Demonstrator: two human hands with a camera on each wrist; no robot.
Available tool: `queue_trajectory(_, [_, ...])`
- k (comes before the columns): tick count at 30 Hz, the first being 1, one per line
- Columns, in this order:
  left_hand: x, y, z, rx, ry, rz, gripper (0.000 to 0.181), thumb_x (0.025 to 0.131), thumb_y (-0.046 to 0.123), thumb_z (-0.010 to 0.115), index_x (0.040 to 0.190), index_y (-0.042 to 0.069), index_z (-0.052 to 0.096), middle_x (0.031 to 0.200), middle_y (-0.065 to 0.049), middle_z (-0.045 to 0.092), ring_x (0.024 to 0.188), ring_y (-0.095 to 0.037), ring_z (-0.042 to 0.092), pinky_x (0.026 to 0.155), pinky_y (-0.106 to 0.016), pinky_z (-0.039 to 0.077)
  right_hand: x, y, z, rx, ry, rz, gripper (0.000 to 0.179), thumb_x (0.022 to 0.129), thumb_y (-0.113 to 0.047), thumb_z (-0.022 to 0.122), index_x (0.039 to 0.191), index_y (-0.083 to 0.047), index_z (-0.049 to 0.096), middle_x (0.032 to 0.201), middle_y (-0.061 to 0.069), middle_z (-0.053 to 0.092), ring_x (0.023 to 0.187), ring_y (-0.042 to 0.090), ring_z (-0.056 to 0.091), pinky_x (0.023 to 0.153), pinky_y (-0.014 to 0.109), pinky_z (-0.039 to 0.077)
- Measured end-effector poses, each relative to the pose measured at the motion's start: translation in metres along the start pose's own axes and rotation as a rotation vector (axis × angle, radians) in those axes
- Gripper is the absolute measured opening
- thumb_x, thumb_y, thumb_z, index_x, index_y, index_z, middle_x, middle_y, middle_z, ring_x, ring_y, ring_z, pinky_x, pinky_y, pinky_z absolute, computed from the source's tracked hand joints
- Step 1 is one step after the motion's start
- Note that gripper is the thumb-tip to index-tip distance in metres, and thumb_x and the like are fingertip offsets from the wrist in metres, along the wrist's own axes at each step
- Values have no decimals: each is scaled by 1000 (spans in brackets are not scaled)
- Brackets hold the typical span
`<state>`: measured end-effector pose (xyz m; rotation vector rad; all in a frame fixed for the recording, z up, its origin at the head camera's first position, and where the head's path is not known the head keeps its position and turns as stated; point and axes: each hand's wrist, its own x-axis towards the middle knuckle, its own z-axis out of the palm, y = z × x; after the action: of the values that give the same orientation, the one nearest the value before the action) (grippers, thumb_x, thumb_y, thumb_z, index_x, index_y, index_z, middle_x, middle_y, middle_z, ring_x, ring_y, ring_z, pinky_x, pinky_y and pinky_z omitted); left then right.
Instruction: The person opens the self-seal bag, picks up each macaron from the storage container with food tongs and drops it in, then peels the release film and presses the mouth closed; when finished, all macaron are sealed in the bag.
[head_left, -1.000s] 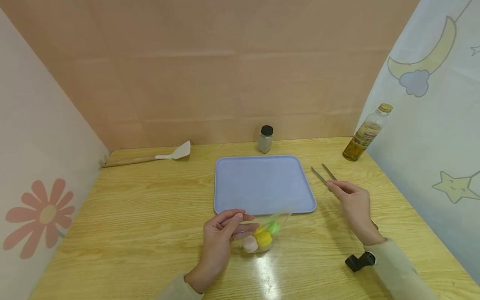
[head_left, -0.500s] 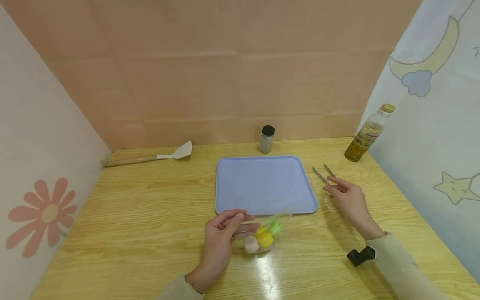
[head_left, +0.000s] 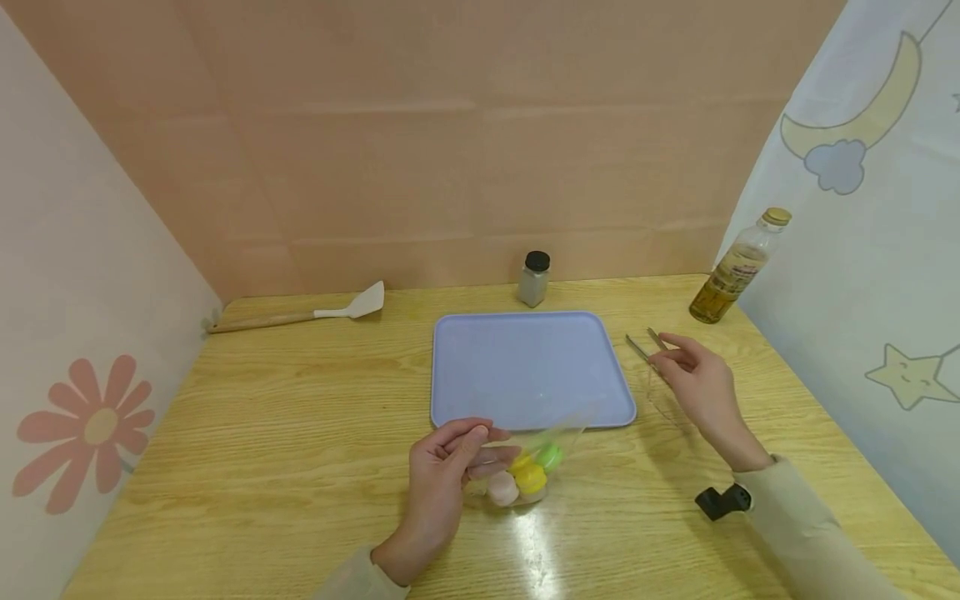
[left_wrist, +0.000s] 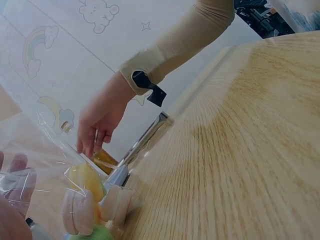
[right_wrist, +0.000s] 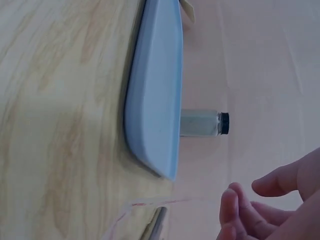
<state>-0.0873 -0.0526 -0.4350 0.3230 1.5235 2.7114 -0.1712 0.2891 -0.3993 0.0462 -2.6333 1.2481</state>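
Observation:
My left hand (head_left: 442,483) pinches a clear plastic bag (head_left: 566,435) of macarons above the near table. Yellow macarons (head_left: 531,479), a pale pink macaron (head_left: 502,488) and a green macaron (head_left: 550,457) show through it. In the left wrist view the bag's film (left_wrist: 37,145) spreads over my fingers. To the right, my right hand (head_left: 701,387) is above metal tongs (head_left: 637,347) lying on the table, partly hidden by it. A gap separates my right thumb (right_wrist: 275,182) from the fingers. A thin clear strip (right_wrist: 160,201) with reddish marks hangs close to those fingertips.
A lavender tray (head_left: 525,367) lies beyond the bag. Behind it stands a small black-capped jar (head_left: 534,280). An oil bottle (head_left: 727,279) is at the back right, and a spatula (head_left: 300,317) lies at the back left. Printed cloth walls border both sides.
My right thumb and fingers have moved apart, and the thin strip now shows below them. My left hand and the bag stay nearly in place.

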Motion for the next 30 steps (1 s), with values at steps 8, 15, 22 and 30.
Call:
queue_trajectory(8, [1,0,-1,9,4,-3,18,103,11,61,110,-4,69,100,-18,74,90,-37,73,80,-52,57,-16,-28,9,129,-63,-184,29,105,-14,58,132,-6,65,107,14,72,87,8,66,62,20,48])
queue_trajectory(15, [1,-1,-1,19,8,5,18,103,11,60,110,-4,68,101,-18,75,90,-36,74,78,-49,58,-31,-40,27,294,-414,-386,34,99,0,62,132,-11,65,118,8,69,103,23,65,82,27,53])
queue_trajectory(22, [2,-2,-3,25,17,23,17,103,9,60,110,-4,68,100,-17,75,89,-35,74,78,-49,58,-39,-40,46,448,-495,-444,38,95,12,61,129,-3,65,115,15,69,105,24,63,84,30,52])
queue_trajectory(30, [5,-2,-4,58,73,83,25,101,8,62,106,-16,62,101,-20,74,90,-35,74,78,-49,59,-43,-44,61,570,-401,-380,20,97,10,60,109,2,74,106,15,73,98,27,71,81,42,59])
